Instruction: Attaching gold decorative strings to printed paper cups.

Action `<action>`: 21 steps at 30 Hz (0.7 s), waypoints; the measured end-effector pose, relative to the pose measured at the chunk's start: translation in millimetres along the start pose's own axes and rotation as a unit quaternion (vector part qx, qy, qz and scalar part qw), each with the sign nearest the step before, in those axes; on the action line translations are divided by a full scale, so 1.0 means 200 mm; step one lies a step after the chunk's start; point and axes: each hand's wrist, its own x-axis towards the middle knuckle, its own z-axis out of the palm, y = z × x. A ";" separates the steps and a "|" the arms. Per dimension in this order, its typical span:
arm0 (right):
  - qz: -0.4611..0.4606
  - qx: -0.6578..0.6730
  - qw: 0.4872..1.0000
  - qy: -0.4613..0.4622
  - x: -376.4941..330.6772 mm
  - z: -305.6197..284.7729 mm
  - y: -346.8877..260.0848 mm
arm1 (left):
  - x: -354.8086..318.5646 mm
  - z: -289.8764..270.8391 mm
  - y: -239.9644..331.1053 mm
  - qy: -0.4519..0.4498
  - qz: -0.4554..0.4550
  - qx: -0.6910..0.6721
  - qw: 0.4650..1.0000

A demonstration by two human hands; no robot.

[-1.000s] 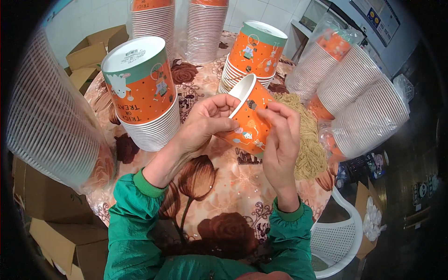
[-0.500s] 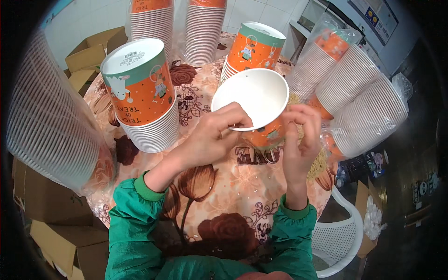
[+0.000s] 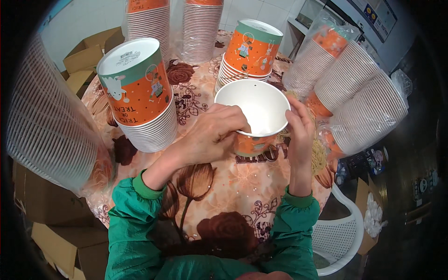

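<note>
At the bottom centre of the frame two green sleeves (image 3: 140, 219) come up from the lower edge over the desk (image 3: 219, 186), which wears a floral cloth in cream and brown. At the lower right a white plastic chair (image 3: 338, 238) stands just beside the desk, and brown cardboard boxes (image 3: 56, 233) sit at the lower left. Near the middle, the left hand (image 3: 212, 135) has its grip pressed around the near wall of an orange paper bucket (image 3: 254, 121), fingers curled at the rim. The right hand (image 3: 301, 128) pinches the bucket's rim on the right side, thumb and fingers closed on it. The bucket is held open mouth up at the centre of the frame, its white inside showing. Left of it stands a nested stack of upturned orange buckets (image 3: 140, 98); another such stack (image 3: 249, 51) stands just behind the held one. Bagged bucket stacks (image 3: 350, 93) lie tilted at the right, a large one (image 3: 46, 126) at the left edge, and two upright stacks (image 3: 177, 25) at the top
</note>
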 end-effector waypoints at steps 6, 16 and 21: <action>-0.007 -0.036 0.999 0.007 -0.01 0.01 0.07 | -0.01 0.00 -0.05 0.022 0.009 0.117 0.993; -0.102 -0.321 0.940 0.049 -0.03 0.06 0.06 | -0.02 0.01 -0.08 0.048 0.022 0.178 0.983; -0.348 -0.454 0.806 -0.152 -0.11 0.16 -0.05 | -0.01 -0.04 -0.10 0.057 0.024 0.159 0.985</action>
